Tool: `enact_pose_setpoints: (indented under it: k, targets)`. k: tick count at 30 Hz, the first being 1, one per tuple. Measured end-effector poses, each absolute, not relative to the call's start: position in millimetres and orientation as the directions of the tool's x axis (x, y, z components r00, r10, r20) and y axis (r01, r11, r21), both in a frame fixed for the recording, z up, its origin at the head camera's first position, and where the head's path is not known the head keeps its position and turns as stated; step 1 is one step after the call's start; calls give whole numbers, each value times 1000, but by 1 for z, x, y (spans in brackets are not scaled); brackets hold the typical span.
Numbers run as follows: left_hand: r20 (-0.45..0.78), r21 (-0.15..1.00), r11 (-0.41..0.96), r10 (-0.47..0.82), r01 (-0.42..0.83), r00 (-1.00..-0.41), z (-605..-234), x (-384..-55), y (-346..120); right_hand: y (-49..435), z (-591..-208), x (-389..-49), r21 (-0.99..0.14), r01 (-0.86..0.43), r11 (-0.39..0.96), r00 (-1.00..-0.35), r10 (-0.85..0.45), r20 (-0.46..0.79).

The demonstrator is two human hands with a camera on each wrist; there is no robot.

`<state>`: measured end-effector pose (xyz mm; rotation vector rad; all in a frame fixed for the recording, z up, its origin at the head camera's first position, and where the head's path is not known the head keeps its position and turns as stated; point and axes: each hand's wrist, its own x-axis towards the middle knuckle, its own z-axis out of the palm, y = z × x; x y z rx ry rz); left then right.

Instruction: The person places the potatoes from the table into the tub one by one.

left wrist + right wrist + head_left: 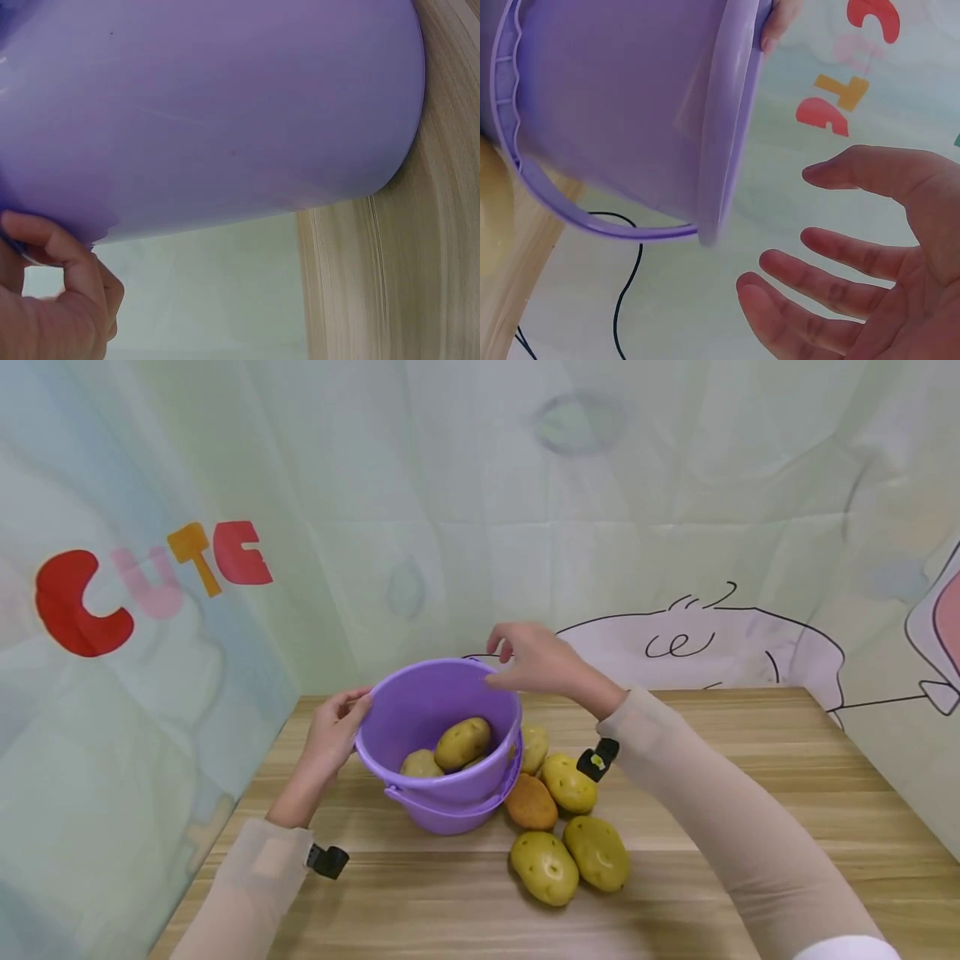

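Observation:
A purple bucket (423, 702) stands on the table, its handle hanging down at the front right. Inside it lie potatoes, one of them (462, 743) on top beside a paler one (422, 764). My left hand (333, 727) grips the rim at the left, fingers curled at the edge in the left wrist view. Above the right side of the rim is my right hand (540, 660), its fingers spread and holding nothing, as the right wrist view shows. To the bucket's right sit several loose potatoes, among them a brownish-orange one (531, 802) and a yellow one (570, 783).
Two greenish-yellow potatoes (544, 868) lie side by side nearer the front of the wooden table (390, 910). A printed curtain (450, 527) hangs behind the table and along its left. A thin black cable (619, 307) shows behind the bucket in the right wrist view.

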<state>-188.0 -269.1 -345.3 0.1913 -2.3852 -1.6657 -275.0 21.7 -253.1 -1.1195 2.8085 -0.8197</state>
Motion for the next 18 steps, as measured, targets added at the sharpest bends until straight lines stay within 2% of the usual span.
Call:
enact_pose_setpoints:
  k: [9, 18]
  targets:
    - [103, 940, 339, -227, 20, -968, -345, -187, -269, 49, -261, -279, -473, -636, 610, -751, -630, 197]
    - [94, 940, 340, -237, 8, -967, -344, -187, -268, 64, -273, -277, -447, -645, 620, -736, -661, 145]
